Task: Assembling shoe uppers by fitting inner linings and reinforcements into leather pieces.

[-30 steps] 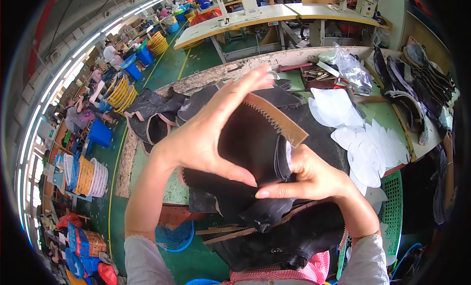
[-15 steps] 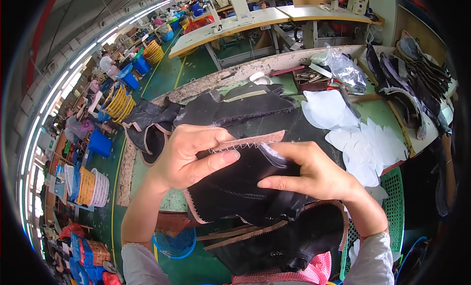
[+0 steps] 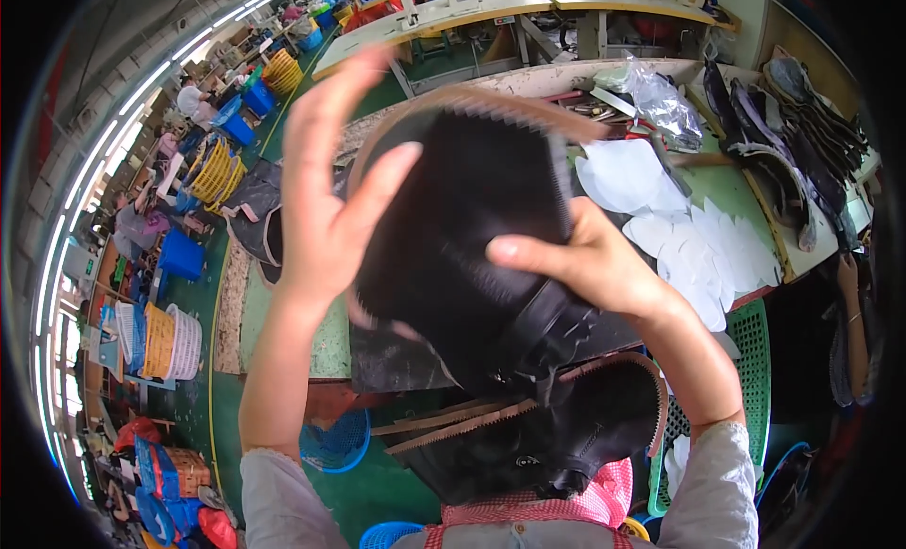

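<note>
A black boot upper (image 3: 453, 228) with a pinkish-brown, zigzag-stitched edge stands raised in front of me, partly smeared by motion. My right hand (image 3: 604, 266) grips it at its right side, the thumb lying across the black face and the fingers hidden behind. At its left, my left hand (image 3: 321, 209) is lifted with thumb and fingers spread; the fingers are blurred and nothing shows in them. On my lap, over a red checked apron (image 3: 557, 511), lies a second black upper (image 3: 510, 450) with the same brown zigzag edging.
White cut pieces (image 3: 703, 252) lie on the green worktable (image 3: 293, 337), near a tool tray and clear plastic (image 3: 661, 105). Dark pieces are stacked at far right (image 3: 812, 124), above a co-worker's arm (image 3: 854, 322). A green basket (image 3: 746, 379) stands at right, a blue one (image 3: 335, 440) below the table.
My left hand has let go of the brown edge and swung up and left, its fingers opening. The upper has been raised and opened out, still in my right hand.
</note>
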`<action>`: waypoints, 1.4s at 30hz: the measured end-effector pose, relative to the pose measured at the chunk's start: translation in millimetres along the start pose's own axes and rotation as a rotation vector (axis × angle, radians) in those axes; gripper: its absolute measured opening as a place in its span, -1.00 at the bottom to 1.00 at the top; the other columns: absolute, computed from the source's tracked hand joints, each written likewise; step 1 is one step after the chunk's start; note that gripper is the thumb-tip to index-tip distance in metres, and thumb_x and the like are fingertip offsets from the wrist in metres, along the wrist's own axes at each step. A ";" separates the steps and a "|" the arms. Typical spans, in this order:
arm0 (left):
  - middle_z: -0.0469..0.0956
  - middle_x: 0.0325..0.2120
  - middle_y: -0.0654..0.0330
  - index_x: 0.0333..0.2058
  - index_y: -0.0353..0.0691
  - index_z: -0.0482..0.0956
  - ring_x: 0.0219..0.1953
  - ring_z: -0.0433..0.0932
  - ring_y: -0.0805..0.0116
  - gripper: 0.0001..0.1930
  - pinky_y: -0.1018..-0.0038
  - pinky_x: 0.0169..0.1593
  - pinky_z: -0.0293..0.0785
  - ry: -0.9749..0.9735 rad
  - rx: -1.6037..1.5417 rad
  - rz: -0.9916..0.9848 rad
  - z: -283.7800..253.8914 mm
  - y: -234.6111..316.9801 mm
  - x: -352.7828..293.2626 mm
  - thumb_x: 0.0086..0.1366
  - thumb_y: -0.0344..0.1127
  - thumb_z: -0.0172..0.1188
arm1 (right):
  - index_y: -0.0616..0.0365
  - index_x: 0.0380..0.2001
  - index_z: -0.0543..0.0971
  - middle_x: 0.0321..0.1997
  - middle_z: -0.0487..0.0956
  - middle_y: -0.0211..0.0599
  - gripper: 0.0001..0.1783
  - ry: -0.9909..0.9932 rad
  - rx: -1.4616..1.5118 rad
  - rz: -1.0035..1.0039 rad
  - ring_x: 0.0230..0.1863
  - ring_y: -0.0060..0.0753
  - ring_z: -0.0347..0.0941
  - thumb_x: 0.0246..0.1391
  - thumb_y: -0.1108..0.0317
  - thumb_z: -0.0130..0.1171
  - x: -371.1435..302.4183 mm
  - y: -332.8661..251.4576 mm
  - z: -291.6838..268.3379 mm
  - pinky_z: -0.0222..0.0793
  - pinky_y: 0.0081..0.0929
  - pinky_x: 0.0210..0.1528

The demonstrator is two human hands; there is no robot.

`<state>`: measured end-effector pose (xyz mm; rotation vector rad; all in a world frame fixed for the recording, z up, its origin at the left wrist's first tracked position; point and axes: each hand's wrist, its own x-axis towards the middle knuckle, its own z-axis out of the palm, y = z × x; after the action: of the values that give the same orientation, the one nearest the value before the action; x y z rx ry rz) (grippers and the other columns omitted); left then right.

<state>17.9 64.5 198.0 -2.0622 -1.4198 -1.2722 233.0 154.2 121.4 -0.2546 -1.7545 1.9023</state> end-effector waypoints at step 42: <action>0.46 0.09 0.07 0.23 -0.36 0.22 0.06 0.48 0.38 -0.46 0.42 0.15 0.41 -1.046 -1.736 -1.645 27.8 43.5 -210.4 0.43 -0.14 0.11 | 0.28 -0.12 0.66 -0.12 0.67 -0.35 -0.61 0.339 0.047 0.811 -0.12 -0.55 0.53 0.04 0.25 0.45 -292.9 85.7 26.6 0.45 -0.50 0.04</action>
<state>47.4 -56.7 20.8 -1.9007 -3.9916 -2.9539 444.2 -16.2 -20.7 -1.3507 -1.4744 2.2281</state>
